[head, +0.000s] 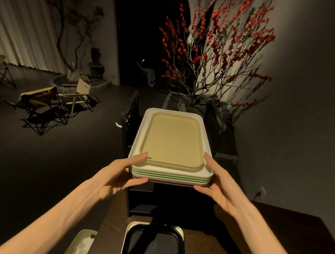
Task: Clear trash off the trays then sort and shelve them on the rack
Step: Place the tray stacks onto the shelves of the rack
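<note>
While the stack of trays is sitting atop the black rack, the left hand and right hand are cupping its near corners, fingers spread, thumbs on top. Below, a black tray is resting on the table.

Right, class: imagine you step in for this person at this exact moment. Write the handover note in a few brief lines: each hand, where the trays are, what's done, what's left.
Left hand: gripping the near left corner of the tray stack.
Right hand: gripping the near right corner of the same stack.
Trays: the stack, yellow on top with white and green edges below, is held over the black rack.
Done: those trays are gathered and look clear of trash.
Left: seat the stack on the rack. A black tray waits on the wooden table, and a pale tray at its left still holds crumpled trash.
</note>
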Motion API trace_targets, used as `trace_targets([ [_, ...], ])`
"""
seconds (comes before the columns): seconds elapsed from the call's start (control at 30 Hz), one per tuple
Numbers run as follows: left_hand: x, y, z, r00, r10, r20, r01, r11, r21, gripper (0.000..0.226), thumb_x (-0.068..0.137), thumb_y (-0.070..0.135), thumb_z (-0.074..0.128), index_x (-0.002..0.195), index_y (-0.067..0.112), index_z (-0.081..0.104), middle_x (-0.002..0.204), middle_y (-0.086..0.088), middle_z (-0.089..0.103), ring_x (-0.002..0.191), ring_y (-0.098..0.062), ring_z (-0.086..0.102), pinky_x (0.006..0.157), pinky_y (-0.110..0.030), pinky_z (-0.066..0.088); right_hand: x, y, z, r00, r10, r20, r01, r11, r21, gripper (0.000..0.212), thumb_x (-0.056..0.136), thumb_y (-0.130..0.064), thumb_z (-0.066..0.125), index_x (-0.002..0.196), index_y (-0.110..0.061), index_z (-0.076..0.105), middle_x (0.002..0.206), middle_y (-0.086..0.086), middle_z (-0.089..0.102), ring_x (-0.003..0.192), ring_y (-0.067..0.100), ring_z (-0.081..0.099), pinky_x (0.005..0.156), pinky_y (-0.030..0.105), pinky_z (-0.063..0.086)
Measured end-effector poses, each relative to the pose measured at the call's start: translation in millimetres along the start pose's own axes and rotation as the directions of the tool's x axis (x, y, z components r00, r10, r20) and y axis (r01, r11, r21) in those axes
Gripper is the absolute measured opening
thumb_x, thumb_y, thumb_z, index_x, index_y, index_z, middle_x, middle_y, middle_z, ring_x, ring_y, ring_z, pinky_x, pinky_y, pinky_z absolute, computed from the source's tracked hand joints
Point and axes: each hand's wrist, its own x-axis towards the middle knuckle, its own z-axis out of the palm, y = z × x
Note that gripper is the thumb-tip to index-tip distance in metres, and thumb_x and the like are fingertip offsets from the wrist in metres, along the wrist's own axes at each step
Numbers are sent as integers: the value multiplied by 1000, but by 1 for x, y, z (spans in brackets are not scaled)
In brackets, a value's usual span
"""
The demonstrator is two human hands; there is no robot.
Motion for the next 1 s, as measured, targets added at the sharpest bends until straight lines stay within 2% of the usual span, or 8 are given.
trace_targets([
  [0.13, 4, 1, -6, 998, 9, 69, -1, 994, -108, 61, 49, 14, 96, 104, -2, 76, 117, -23, 69, 112, -34, 67, 81, -45, 60, 1, 7, -5, 994, -39, 100, 24, 989, 148, 73, 54, -18, 94, 118, 5, 67, 124, 22, 66, 117, 31, 64, 83, 38, 60],
  [0.23, 8, -2, -9, 991, 33, 130, -21, 996, -92, 69, 40, 12, 99, 103, -4, 75, 121, -24, 68, 115, -32, 65, 92, -47, 54, 8, 10, -7, 992, -103, 74, 87, 978, 187, 74, 62, -18, 87, 126, 5, 60, 127, 21, 64, 121, 29, 61, 84, 35, 60],
  [0.37, 18, 0, -3, 995, 59, 86, -46, 988, -146, 48, 72, 6, 82, 117, -4, 69, 123, -22, 67, 115, -31, 66, 92, -47, 54, 18, 10, -3, 985, -171, -14, 170, 963, 209, 57, 74, -22, 76, 123, 6, 62, 123, 19, 67, 118, 25, 64, 90, 34, 57],
  [0.5, 26, 5, 3, 999, 50, 10, -48, 988, -149, 44, 76, 4, 74, 119, -3, 65, 118, -21, 70, 107, -29, 70, 91, -45, 55, 25, 10, 1, 977, -208, -46, 213, 957, 200, 48, 84, -27, 71, 120, 2, 64, 121, 15, 69, 117, 24, 64, 98, 35, 51],
  [0.67, 31, 6, 5, 998, 45, -51, -52, 989, -141, 51, 74, 6, 76, 122, -3, 62, 113, -22, 72, 103, -33, 71, 88, -47, 55, 28, 6, 3, 984, -163, -73, 172, 973, 152, 45, 87, -33, 70, 119, -1, 67, 118, 14, 71, 113, 27, 67, 92, 33, 54],
  [0.77, 33, 9, 5, 999, 14, -47, -17, 999, -49, 61, 74, 25, 80, 126, 1, 60, 120, -23, 68, 104, -39, 70, 87, -55, 55, 28, 1, 1, 993, -97, -64, 105, 985, 136, 49, 84, -34, 74, 121, -3, 66, 118, 17, 70, 108, 33, 69, 76, 29, 62],
  [0.87, 36, 15, 10, 998, -48, -37, 49, 999, 23, 70, 70, 54, 77, 120, 8, 63, 117, -21, 70, 103, -38, 70, 84, -56, 56, 27, -6, 9, 995, -69, -69, 69, 998, 5, 63, 75, -41, 82, 127, -10, 63, 124, 12, 66, 100, 38, 71, 80, 40, 61],
  [1.0, 42, 21, 16, 997, -38, -64, 41, 998, 41, 59, 71, 53, 78, 121, 23, 67, 117, -19, 69, 99, -37, 72, 77, -52, 59, 32, -9, 19, 981, -72, -179, 34, 978, -206, 99, 60, -54, 87, 139, -11, 46, 134, 10, 57, 86, 31, 75, 69, 36, 62],
])
